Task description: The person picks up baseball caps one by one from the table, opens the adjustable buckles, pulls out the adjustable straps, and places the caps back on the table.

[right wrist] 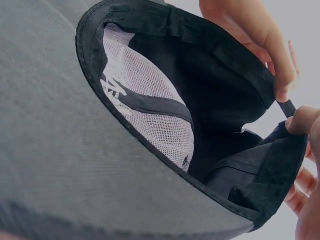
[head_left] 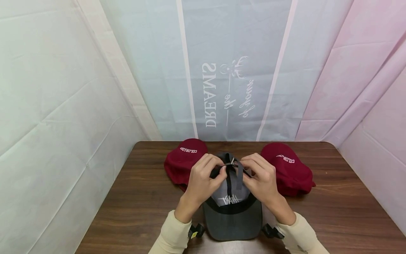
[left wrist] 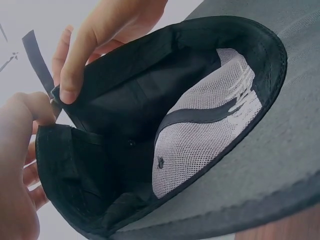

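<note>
Item: 1 dk. grey cap [head_left: 233,225], brim twd. wearer, over wood table [head_left: 133,215] nr. 2 maroon caps [head_left: 287,173] — L hand [head_left: 203,176] & R hand [head_left: 262,178], fingers curled nearly closed, pinching rear strap [head_left: 240,178] either side of buckle [head_left: 233,161].

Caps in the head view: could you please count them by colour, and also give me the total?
Dark red fabric caps with white COLORADO lettering: 2
Dark grey cap with black inner band and curved brim: 1
Total: 3
</note>
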A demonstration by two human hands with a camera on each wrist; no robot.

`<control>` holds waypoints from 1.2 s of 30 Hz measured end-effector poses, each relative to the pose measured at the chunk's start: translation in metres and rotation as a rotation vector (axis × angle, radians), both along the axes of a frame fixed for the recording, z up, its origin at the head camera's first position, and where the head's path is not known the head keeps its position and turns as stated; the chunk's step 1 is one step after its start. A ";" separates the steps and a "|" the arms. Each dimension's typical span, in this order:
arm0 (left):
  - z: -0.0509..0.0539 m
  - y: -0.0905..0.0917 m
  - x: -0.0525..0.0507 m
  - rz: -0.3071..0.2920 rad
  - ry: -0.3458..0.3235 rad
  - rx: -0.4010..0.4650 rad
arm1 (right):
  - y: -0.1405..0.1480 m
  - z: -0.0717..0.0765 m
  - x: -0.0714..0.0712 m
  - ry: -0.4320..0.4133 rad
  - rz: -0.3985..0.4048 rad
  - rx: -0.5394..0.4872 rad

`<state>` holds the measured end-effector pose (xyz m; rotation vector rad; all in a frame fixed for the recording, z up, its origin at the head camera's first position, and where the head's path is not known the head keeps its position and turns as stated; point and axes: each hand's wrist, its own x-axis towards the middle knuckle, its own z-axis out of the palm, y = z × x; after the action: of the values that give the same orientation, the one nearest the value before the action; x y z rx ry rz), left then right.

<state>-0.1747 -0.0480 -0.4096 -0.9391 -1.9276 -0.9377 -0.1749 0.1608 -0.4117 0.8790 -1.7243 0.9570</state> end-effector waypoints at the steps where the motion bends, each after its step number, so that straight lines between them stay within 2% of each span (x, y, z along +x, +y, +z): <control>1: 0.000 0.000 0.000 0.000 -0.001 0.000 | 0.000 0.000 0.000 0.000 -0.003 -0.001; 13: 0.001 -0.009 -0.002 0.021 -0.001 0.055 | 0.007 0.002 -0.002 -0.035 -0.021 -0.011; 22: 0.002 -0.012 -0.001 0.035 -0.020 0.060 | 0.008 0.003 -0.001 -0.054 -0.038 -0.016; 36: 0.002 -0.013 -0.002 0.022 -0.097 0.027 | 0.008 0.002 0.000 -0.102 0.001 -0.052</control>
<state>-0.1762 -0.0610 -0.4074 -0.8693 -1.9979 -1.0103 -0.1747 0.1685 -0.4097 0.8095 -1.7765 1.0588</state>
